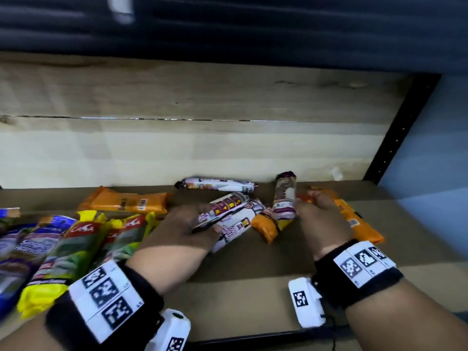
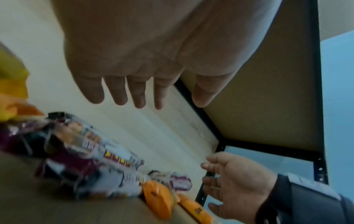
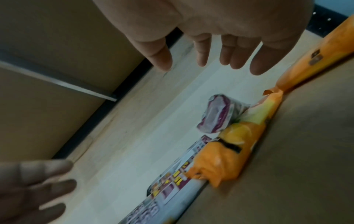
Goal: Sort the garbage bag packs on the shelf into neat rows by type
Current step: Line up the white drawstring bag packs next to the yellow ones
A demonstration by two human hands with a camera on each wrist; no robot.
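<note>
The garbage bag packs (image 1: 229,219) are lying in a loose heap on the middle of the shelf (image 1: 253,287), just in front of both hands, and the white and purple ones are pointing in different directions: two are slanting from near-left to far-right, one (image 1: 285,196) is pointing almost straight to the back, and one (image 1: 217,184) is lying sideways along the back panel (image 1: 177,153). The left hand (image 1: 192,224) is hovering over the two slanted packs with fingers spread and holding nothing, as the left wrist view is showing. The right hand (image 1: 319,214) is also spread and empty, just beside the pack pointing to the back, so I judge it is nearer to that one. An orange pack (image 1: 268,224) is lying between them. Open room is remaining on the right and at the front edge.
</note>
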